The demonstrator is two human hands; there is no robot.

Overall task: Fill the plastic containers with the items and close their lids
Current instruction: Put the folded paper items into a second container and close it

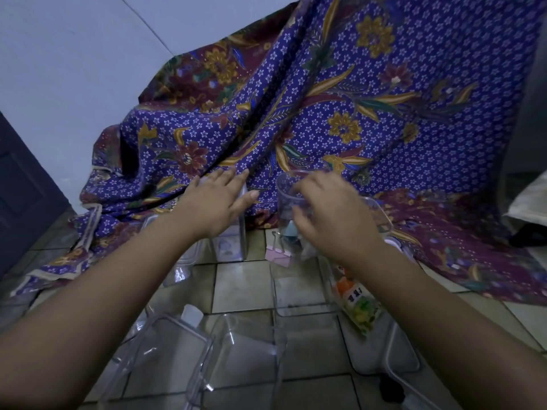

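Clear container (286, 189) gripped by curled right fingers (305, 213); left fingers (233, 179) spread flat; packet (359, 306) writing blurred.

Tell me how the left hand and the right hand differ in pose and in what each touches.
Pose: the left hand lies flat with straight fingers; the right hand has curled fingers. Contact: the left hand rests on top of the tall square clear plastic container; the right hand holds the rim of the round clear plastic container. Both reach forward to clear containers.

Dim bluish light, wide-angle edge bending, soft motion blur.
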